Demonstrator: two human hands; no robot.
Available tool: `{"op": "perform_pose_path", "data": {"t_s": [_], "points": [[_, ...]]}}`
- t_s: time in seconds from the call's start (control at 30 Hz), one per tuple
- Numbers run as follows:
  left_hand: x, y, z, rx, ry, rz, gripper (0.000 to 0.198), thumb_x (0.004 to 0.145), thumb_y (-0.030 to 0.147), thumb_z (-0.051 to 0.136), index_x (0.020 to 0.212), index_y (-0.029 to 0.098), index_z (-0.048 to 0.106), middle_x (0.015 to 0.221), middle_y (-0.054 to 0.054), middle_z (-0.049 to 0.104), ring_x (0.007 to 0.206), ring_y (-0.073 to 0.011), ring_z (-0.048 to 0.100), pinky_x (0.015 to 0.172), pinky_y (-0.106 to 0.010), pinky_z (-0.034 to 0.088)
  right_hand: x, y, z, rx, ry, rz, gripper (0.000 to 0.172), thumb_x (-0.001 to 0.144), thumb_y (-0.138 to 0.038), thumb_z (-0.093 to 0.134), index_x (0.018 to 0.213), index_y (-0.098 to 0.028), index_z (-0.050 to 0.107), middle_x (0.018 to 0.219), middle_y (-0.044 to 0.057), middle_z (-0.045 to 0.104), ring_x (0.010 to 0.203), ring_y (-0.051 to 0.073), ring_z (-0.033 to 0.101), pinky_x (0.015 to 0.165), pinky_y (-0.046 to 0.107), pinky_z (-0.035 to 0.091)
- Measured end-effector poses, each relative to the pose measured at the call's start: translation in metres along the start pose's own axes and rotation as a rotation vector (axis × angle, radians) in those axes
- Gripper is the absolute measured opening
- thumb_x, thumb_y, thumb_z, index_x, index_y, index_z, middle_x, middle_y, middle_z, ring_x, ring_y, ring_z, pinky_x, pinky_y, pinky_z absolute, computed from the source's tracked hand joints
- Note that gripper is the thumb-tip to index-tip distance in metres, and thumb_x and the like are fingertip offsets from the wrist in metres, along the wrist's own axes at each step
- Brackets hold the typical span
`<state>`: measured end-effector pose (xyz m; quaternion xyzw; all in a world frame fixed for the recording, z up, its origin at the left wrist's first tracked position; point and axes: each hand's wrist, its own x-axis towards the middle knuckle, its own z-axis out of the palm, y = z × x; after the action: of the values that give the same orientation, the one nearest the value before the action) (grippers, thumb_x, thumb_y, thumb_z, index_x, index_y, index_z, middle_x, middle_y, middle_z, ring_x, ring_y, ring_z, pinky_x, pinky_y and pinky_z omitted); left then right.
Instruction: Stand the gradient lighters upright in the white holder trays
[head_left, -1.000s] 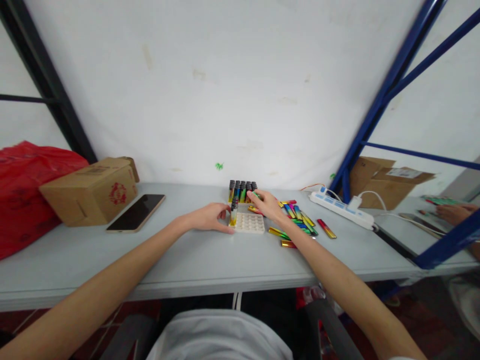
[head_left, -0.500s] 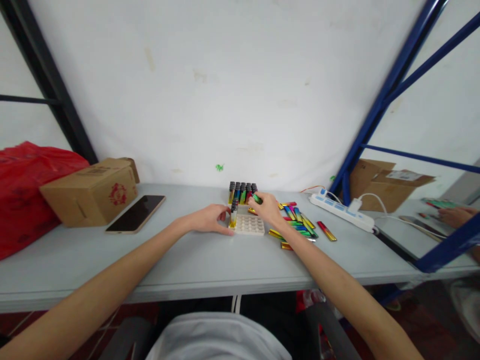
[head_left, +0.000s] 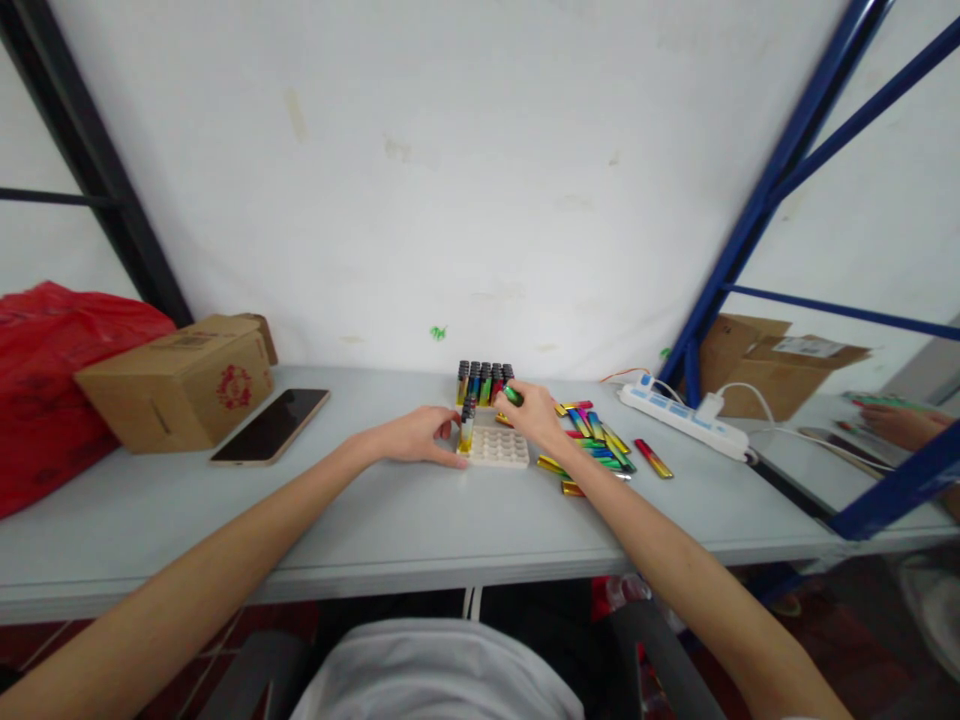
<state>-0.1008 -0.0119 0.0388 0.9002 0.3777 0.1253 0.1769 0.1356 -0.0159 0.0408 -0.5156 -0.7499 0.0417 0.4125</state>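
Observation:
A white tray with rows of round holes [head_left: 501, 447] lies on the table before me. Along its left side stands a row of lighters [head_left: 467, 428] with dark tops. My left hand [head_left: 421, 436] grips the tray's left edge, thumb at the near corner and curled fingers farther back. Above the tray's far right part, my right hand [head_left: 534, 412] pinches a green lighter [head_left: 513, 396], tilted and mostly hidden by the fingers. Just behind the tray, a block of upright lighters [head_left: 485, 384] in several colours stands close together. Loose shiny lighters [head_left: 600, 440] lie piled to the right, partly behind my right forearm.
A phone [head_left: 271, 427], a cardboard box [head_left: 180, 385] and a red plastic bag [head_left: 67, 390] are on the left. At right lie a single red-and-yellow lighter [head_left: 653, 459] and a white power strip [head_left: 684, 421]. Beyond the blue frame [head_left: 750, 230], another person's hand [head_left: 900, 425] shows.
Both hands keep nearly the same places. The green lighter in my right hand has shifted very slightly; the whole view has moved a little.

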Motion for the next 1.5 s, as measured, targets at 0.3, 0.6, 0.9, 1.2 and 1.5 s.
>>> {"op": "perform_pose_path", "data": {"t_s": [0.3,0.6,0.9,1.2,1.5], "points": [[0.000,0.001,0.000,0.012,0.001,-0.009,0.067,0.065,0.071,0.074,0.103,0.016,0.063,0.088,-0.004,0.064,0.075,-0.0194,0.058,0.066,-0.027,0.041,0.000,-0.002,-0.011,0.043,-0.063,-0.149,0.038,0.102,-0.051,0.036,0.081,-0.022,0.049,0.068,-0.001,0.054,0.064,0.015,0.048,0.062,0.026,0.030],[0.002,-0.003,0.006,-0.007,0.033,-0.003,0.072,0.063,0.074,0.073,0.105,0.016,0.063,0.087,-0.003,0.063,0.074,-0.0182,0.056,0.066,-0.027,0.042,-0.005,-0.015,-0.026,-0.067,-0.299,-0.332,0.051,0.099,-0.059,0.043,0.066,-0.021,0.051,0.054,-0.002,0.047,0.052,0.013,0.039,0.057,0.027,0.025],[0.003,-0.007,0.002,-0.006,-0.019,0.007,0.072,0.059,0.071,0.078,0.104,0.017,0.064,0.087,-0.002,0.061,0.075,-0.0185,0.056,0.066,-0.026,0.040,-0.011,-0.022,-0.028,0.206,-0.535,-0.258,0.051,0.093,-0.062,0.053,0.073,-0.018,0.069,0.063,0.001,0.069,0.053,0.014,0.054,0.052,0.024,0.032],[0.002,-0.008,-0.002,-0.096,-0.032,0.030,0.064,0.065,0.070,0.074,0.101,0.018,0.067,0.080,0.001,0.057,0.074,-0.0163,0.053,0.065,-0.024,0.039,-0.012,-0.017,-0.013,0.195,-0.478,-0.267,0.048,0.087,-0.062,0.062,0.065,-0.019,0.063,0.064,0.002,0.069,0.056,0.015,0.056,0.058,0.025,0.034],[0.005,-0.013,-0.001,-0.099,-0.046,0.037,0.063,0.066,0.071,0.073,0.099,0.018,0.067,0.079,0.001,0.057,0.073,-0.0168,0.052,0.064,-0.025,0.038,-0.010,-0.020,-0.011,-0.001,-0.492,-0.382,0.050,0.090,-0.061,0.060,0.063,-0.019,0.062,0.056,0.001,0.061,0.051,0.012,0.046,0.056,0.026,0.026]]}}
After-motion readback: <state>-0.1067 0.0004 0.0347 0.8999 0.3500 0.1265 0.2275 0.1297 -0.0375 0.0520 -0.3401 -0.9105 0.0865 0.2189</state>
